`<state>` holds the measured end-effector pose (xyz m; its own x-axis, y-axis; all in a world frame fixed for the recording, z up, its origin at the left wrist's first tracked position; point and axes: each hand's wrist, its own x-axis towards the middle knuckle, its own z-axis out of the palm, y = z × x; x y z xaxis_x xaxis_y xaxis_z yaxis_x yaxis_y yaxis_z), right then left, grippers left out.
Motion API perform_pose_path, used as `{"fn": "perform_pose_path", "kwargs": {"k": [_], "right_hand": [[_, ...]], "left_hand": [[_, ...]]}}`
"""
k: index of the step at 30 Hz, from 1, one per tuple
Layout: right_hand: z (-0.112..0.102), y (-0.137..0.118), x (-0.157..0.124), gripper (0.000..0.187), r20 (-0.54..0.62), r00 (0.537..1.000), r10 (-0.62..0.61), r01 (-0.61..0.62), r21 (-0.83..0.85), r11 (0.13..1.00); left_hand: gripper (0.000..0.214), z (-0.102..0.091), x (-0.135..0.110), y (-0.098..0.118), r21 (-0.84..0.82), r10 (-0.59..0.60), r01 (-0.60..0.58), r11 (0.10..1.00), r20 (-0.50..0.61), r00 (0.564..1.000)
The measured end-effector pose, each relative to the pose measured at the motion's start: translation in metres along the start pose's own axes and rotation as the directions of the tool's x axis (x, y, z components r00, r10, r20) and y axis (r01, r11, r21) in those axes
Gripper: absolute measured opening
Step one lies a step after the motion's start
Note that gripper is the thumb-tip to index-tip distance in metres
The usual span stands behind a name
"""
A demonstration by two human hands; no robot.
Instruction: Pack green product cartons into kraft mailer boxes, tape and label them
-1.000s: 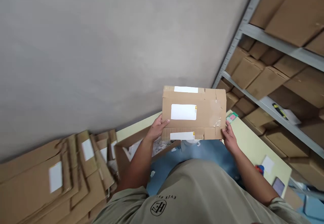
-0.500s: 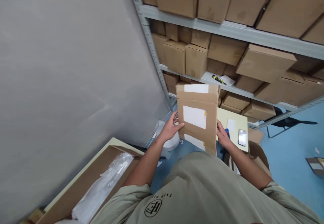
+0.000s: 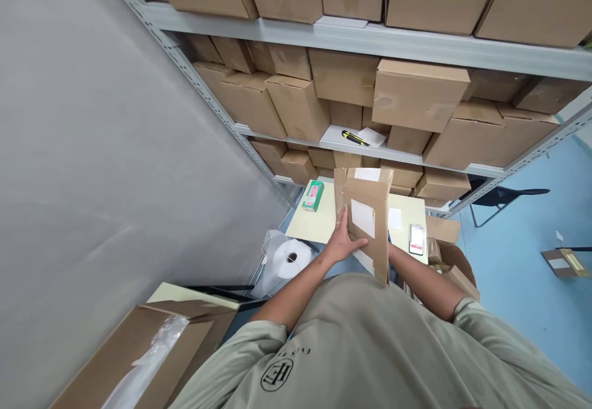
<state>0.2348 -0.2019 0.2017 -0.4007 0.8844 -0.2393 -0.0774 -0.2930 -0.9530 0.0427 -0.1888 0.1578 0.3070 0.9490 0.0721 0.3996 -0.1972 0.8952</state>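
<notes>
A cardboard box [image 3: 380, 224] with white labels on its face is held up in front of my body, tilted, with end flaps standing out at the top. My left hand [image 3: 343, 240] grips its left side, thumb across the labelled face and fingers along the side panel. My right hand is behind the box's right side; only the wrist and forearm [image 3: 407, 264] show, so its fingers are hidden. Behind the box stands a pale table [image 3: 319, 223] bearing a green-and-pink small box [image 3: 313, 195], a white paper [image 3: 394, 218] and a phone [image 3: 417, 239].
Metal shelving [image 3: 277, 31] full of cardboard boxes rises ahead; a yellow-black box cutter [image 3: 355, 138] lies on one shelf. A white roll [image 3: 290, 260] stands at left on the floor. An open carton [image 3: 99, 359] with clear plastic is at lower left. A black chair [image 3: 502, 196] is at right.
My view has swung to the right. The box has turned so its left side panel shows, and my right hand has gone out of sight behind it.
</notes>
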Motion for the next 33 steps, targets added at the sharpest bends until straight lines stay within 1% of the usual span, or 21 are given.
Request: {"fn": "perform_pose_path", "kwargs": {"k": [2, 3, 5, 6, 7, 8, 10, 12, 13, 15, 16, 17, 19, 21, 22, 24, 26, 28, 30, 33], "right_hand": [[-0.009, 0.001, -0.006, 0.086, 0.02, 1.0, 0.008, -0.009, 0.049, 0.999], [-0.012, 0.001, -0.01, 0.093, 0.033, 0.999, -0.008, 0.005, 0.088, 0.996], [-0.015, 0.001, -0.016, 0.107, 0.067, 0.996, -0.065, 0.053, 0.164, 0.985], [-0.016, 0.001, -0.018, 0.11, 0.073, 0.993, -0.097, 0.083, 0.175, 0.981], [-0.016, 0.0, -0.017, 0.11, 0.062, 0.99, -0.129, 0.118, 0.153, 0.981], [-0.015, -0.001, -0.015, 0.106, 0.037, 0.987, -0.156, 0.152, 0.091, 0.984], [-0.013, -0.002, -0.006, 0.091, -0.035, 0.978, -0.208, 0.204, -0.097, 0.974], [-0.01, -0.001, 0.006, 0.075, -0.077, 0.966, -0.248, 0.219, -0.27, 0.938], [-0.008, 0.0, 0.012, 0.07, -0.088, 0.962, -0.259, 0.217, -0.332, 0.918], [-0.005, 0.005, 0.021, 0.065, -0.112, 0.955, -0.276, 0.207, -0.417, 0.885], [-0.004, 0.009, 0.023, 0.063, -0.122, 0.951, -0.283, 0.2, -0.453, 0.869], [-0.003, 0.013, 0.024, 0.062, -0.129, 0.949, -0.287, 0.192, -0.486, 0.852], [-0.001, 0.023, 0.024, 0.06, -0.138, 0.948, -0.286, 0.169, -0.543, 0.823], [0.001, 0.034, 0.024, 0.059, -0.16, 0.945, -0.284, 0.144, -0.579, 0.803], [0.002, 0.04, 0.024, 0.059, -0.182, 0.94, -0.288, 0.13, -0.589, 0.797], [0.003, 0.052, 0.026, 0.057, -0.244, 0.924, -0.294, 0.093, -0.602, 0.793], [0.005, 0.065, 0.028, 0.055, -0.314, 0.902, -0.295, 0.047, -0.608, 0.793], [0.006, 0.076, 0.031, 0.054, -0.362, 0.883, -0.3, 0.011, -0.622, 0.783], [0.007, 0.086, 0.032, 0.054, -0.382, 0.872, -0.306, -0.013, -0.644, 0.765], [0.004, 0.101, 0.031, 0.055, -0.429, 0.852, -0.3, -0.088, -0.682, 0.726]], "left_hand": [[0.156, -0.004, 0.006, 0.0, 0.04, -0.059, 0.062, 0.997, -0.072, 0.996], [0.156, -0.007, 0.009, -0.001, 0.054, -0.087, 0.093, 0.994, -0.105, 0.991], [0.155, -0.012, 0.014, -0.004, 0.075, -0.123, 0.135, 0.988, -0.148, 0.981], [0.154, -0.015, 0.018, -0.007, 0.084, -0.124, 0.137, 0.987, -0.152, 0.981], [0.154, -0.018, 0.021, -0.01, 0.093, -0.111, 0.126, 0.988, -0.144, 0.983], [0.154, -0.022, 0.026, -0.014, 0.104, -0.09, 0.104, 0.989, -0.126, 0.988], [0.157, -0.033, 0.038, -0.024, 0.128, -0.045, 0.056, 0.99, -0.086, 0.995], [0.159, -0.052, 0.057, -0.036, 0.158, -0.022, 0.035, 0.987, -0.084, 0.996], [0.16, -0.065, 0.069, -0.042, 0.174, -0.014, 0.032, 0.984, -0.106, 0.994], [0.155, -0.096, 0.097, -0.053, 0.205, 0.017, 0.022, 0.979, -0.185, 0.983], [0.153, -0.112, 0.112, -0.059, 0.225, 0.051, 0.0, 0.974, -0.218, 0.975], [0.148, -0.128, 0.126, -0.063, 0.246, 0.093, -0.036, 0.969, -0.222, 0.971], [0.129, -0.155, 0.15, -0.071, 0.266, 0.16, -0.114, 0.957, -0.158, 0.975], [0.1, -0.171, 0.167, -0.077, 0.27, 0.208, -0.18, 0.946, -0.079, 0.975], [0.084, -0.175, 0.171, -0.079, 0.271, 0.224, -0.203, 0.941, -0.048, 0.973], [0.054, -0.176, 0.174, -0.084, 0.28, 0.238, -0.225, 0.933, -0.012, 0.971], [0.034, -0.173, 0.171, -0.089, 0.298, 0.235, -0.234, 0.926, 0.033, 0.972], [0.024, -0.169, 0.167, -0.094, 0.316, 0.234, -0.254, 0.914, 0.099, 0.967], [0.017, -0.168, 0.166, -0.098, 0.317, 0.248, -0.293, 0.902, 0.175, 0.953], [0.014, -0.17, 0.17, -0.096, 0.272, 0.259, -0.335, 0.902, 0.28, 0.924]]}}
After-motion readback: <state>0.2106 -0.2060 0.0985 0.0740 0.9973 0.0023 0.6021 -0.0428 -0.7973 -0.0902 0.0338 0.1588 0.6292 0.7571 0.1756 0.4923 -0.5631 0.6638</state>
